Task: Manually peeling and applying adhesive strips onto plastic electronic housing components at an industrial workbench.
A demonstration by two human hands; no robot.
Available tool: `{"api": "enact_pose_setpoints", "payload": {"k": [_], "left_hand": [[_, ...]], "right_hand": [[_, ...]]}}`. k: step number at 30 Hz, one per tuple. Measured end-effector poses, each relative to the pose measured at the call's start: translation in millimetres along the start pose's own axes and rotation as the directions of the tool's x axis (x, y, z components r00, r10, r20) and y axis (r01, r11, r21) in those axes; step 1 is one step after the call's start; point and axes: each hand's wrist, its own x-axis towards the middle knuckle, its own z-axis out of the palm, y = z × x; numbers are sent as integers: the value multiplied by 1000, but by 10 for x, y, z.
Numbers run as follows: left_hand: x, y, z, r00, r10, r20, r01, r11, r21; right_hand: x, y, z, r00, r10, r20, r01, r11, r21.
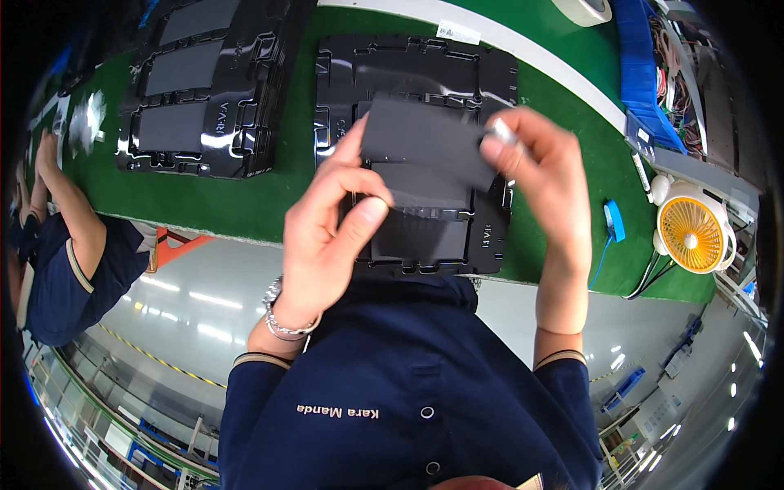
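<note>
A dark grey flat panel (420,135) is held above a black moulded plastic tray (392,61) on the green table. My left hand (331,216) grips the panel's left side, the thumb bent in towards the fingers. At the panel's right edge, my right hand (539,155) is closed, thumb against fingers. Something small and whitish shows at its fingertips, too blurred to name. Another dark grey panel (420,181) shows lower down, partly covered by the held one. The tray's middle is mostly hidden behind the panels.
Stacked black trays (265,106) with grey panels stand at the left. Right of me are a blue band-like item (613,220) with a cord, a white fan (694,233) with a yellow grille and a blue bin (645,73) of wires. A co-worker's arm (73,204) reaches the table's left end.
</note>
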Motion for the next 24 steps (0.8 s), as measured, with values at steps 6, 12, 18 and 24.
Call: {"api": "enact_pose_setpoints", "payload": {"k": [6, 12, 18, 24], "left_hand": [[127, -102, -54, 990, 78, 120, -135, 786, 603], [120, -174, 146, 985, 122, 124, -174, 662, 729], [113, -153, 259, 978, 129, 166, -210, 570, 794], [-106, 22, -50, 998, 67, -22, -51, 902, 429]], "right_hand": [[719, 297, -97, 985, -157, -78, 145, 979, -144], [798, 279, 102, 961, -226, -159, 105, 829, -550], [681, 345, 116, 935, -291, -203, 145, 835, -531], [246, 321, 90, 934, -272, -231, 159, 897, -412]]}}
